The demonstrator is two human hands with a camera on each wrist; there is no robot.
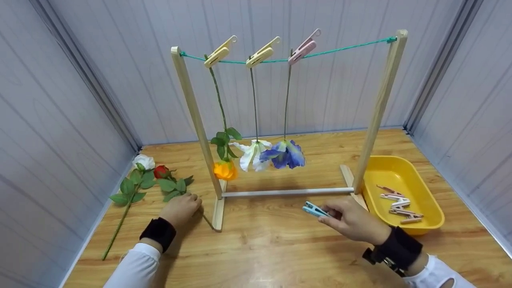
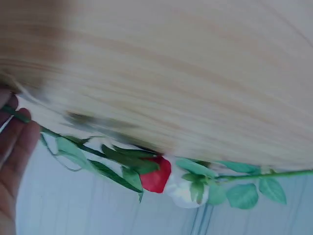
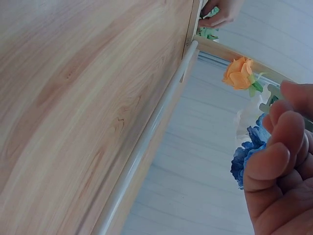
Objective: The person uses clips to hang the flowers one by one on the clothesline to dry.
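Observation:
My left hand [image 1: 182,210] pinches the stem of a red rose [image 1: 162,172] low over the table at the left; the left wrist view shows the green stem [image 2: 49,131] running out from between the fingers. A light blue clothespin [image 1: 315,209] is held by its handle end between the thumb and fingers of my right hand [image 1: 352,220], in front of the rack's white bar. On the green cord [image 1: 340,50] hang an orange rose [image 1: 225,171], a white flower [image 1: 253,156] and a blue-purple flower [image 1: 285,155], heads down, each stem clipped by a clothespin.
A white rose [image 1: 143,162] lies at the far left, its stem toward me. The wooden rack [image 1: 380,108] stands mid-table with its white bar [image 1: 288,192] low across. At the right, a yellow basin [image 1: 434,200] holds several clothespins [image 1: 400,204]. Grey panels enclose the table.

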